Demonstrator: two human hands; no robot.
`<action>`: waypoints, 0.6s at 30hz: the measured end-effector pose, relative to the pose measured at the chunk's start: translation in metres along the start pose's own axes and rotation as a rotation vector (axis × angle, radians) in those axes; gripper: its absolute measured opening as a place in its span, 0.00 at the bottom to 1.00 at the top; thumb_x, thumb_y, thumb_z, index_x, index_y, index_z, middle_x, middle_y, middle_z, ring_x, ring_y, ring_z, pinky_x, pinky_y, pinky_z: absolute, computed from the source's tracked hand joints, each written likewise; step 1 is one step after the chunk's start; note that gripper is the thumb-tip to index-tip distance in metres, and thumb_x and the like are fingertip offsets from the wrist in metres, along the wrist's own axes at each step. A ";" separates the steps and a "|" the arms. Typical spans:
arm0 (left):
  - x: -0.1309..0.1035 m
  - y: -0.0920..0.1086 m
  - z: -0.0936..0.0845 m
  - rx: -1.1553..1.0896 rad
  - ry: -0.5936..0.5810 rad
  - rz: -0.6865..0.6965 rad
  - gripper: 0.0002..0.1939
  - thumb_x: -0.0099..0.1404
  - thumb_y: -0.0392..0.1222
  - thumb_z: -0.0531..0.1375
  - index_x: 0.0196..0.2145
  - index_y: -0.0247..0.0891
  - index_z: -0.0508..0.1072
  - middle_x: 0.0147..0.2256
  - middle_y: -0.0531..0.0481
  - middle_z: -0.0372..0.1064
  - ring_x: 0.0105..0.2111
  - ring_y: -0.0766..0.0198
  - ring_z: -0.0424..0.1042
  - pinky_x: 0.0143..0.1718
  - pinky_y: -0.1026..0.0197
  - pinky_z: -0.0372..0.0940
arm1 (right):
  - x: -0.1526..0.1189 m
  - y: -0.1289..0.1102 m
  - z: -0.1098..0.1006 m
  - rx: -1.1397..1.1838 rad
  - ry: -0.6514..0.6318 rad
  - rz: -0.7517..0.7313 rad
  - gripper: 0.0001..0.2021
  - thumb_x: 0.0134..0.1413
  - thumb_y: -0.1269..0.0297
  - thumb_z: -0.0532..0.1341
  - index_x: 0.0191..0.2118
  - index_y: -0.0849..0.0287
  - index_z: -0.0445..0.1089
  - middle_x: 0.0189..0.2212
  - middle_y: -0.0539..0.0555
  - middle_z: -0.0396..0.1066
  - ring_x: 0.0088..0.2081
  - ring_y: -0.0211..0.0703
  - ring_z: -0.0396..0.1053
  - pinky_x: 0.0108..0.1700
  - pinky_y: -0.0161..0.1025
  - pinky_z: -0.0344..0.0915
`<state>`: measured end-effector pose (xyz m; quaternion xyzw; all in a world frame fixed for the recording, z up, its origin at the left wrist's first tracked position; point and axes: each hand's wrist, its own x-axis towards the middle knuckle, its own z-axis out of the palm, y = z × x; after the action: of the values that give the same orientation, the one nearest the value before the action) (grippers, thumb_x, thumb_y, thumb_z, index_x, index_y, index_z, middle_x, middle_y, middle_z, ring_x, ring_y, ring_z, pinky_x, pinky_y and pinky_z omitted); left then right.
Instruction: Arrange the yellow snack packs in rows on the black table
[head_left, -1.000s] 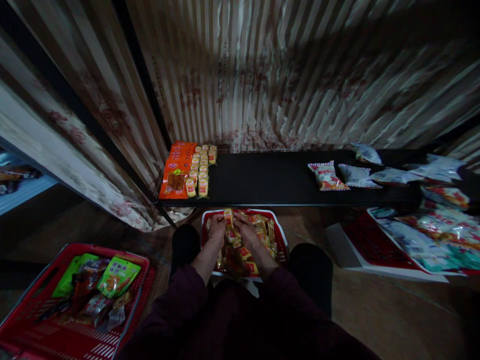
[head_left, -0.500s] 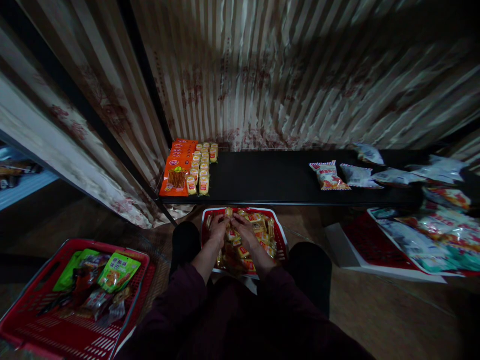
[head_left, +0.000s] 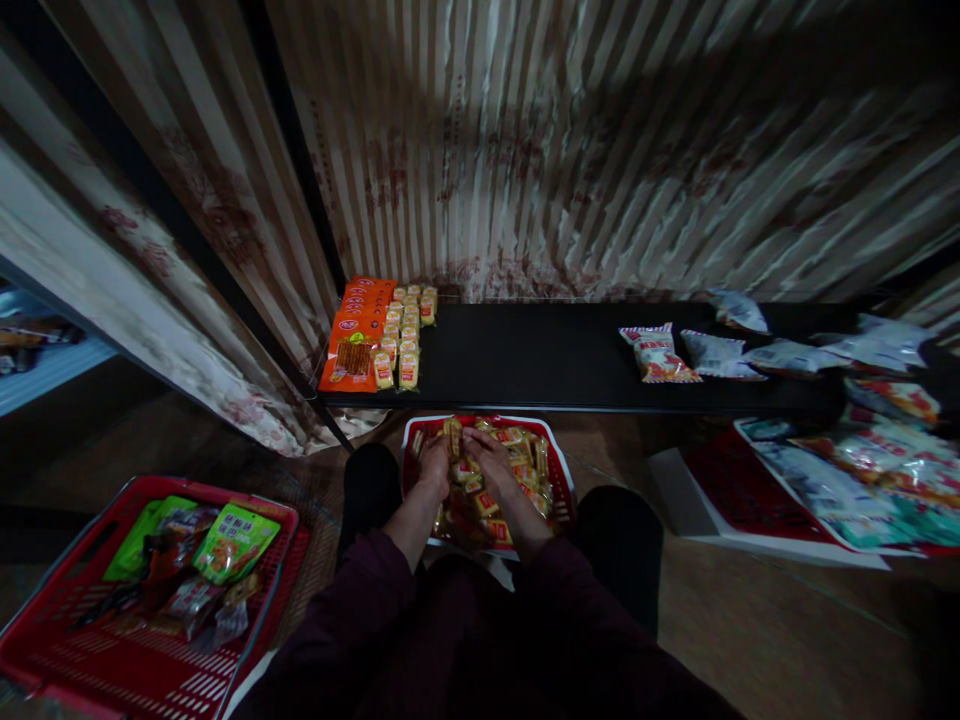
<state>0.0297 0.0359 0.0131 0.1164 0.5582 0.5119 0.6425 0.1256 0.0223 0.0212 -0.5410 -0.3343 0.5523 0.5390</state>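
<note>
Between my legs stands a red basket with a white rim (head_left: 562,462), filled with small yellow wrapped snacks (head_left: 517,452). My left hand (head_left: 435,465) is over its left part, closed against a yellow wrapped snack (head_left: 452,432). Across from it, my right hand (head_left: 489,458) has its fingertips by the same snack's right side; whether they grip it is hard to tell. Similar yellow snacks (head_left: 409,350) stand in rows on the black shelf (head_left: 517,355), beside orange packets (head_left: 356,340) at the shelf's left end.
White and red bags (head_left: 660,355) lie along the shelf's right part. At the lower left is a red basket (head_left: 67,640) with green packets (head_left: 236,542). Another red basket (head_left: 720,485) at the right is heaped with bags. A black post (head_left: 292,150) rises at left.
The fingers of my hands have moved slightly apart around the snack, and it sits a little further left and lower. The shelf goods have not changed.
</note>
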 end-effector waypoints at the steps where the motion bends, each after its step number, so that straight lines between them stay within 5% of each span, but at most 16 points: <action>1: -0.002 0.002 0.001 -0.013 -0.001 -0.039 0.05 0.54 0.39 0.61 0.26 0.35 0.69 0.22 0.54 0.68 0.20 0.70 0.66 0.26 0.66 0.61 | 0.000 0.000 0.000 0.002 0.003 -0.004 0.19 0.35 0.51 0.67 0.36 0.56 0.75 0.34 0.53 0.76 0.34 0.43 0.70 0.40 0.41 0.66; 6: -0.007 0.008 0.007 -0.094 0.082 -0.177 0.04 0.58 0.35 0.57 0.26 0.36 0.67 0.20 0.55 0.66 0.18 0.71 0.65 0.24 0.67 0.60 | 0.003 0.002 -0.001 0.010 0.051 -0.005 0.18 0.33 0.55 0.68 0.35 0.56 0.75 0.31 0.51 0.75 0.33 0.42 0.70 0.40 0.40 0.65; 18: 0.006 -0.004 0.002 -0.196 0.102 -0.199 0.02 0.58 0.36 0.58 0.27 0.37 0.68 0.22 0.52 0.68 0.20 0.68 0.68 0.27 0.64 0.65 | 0.004 0.005 -0.002 -0.095 0.016 0.015 0.17 0.36 0.56 0.66 0.36 0.56 0.74 0.30 0.51 0.75 0.31 0.42 0.70 0.36 0.39 0.66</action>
<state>0.0324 0.0395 0.0075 -0.0291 0.5462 0.5030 0.6691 0.1266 0.0250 0.0147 -0.5727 -0.3518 0.5357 0.5111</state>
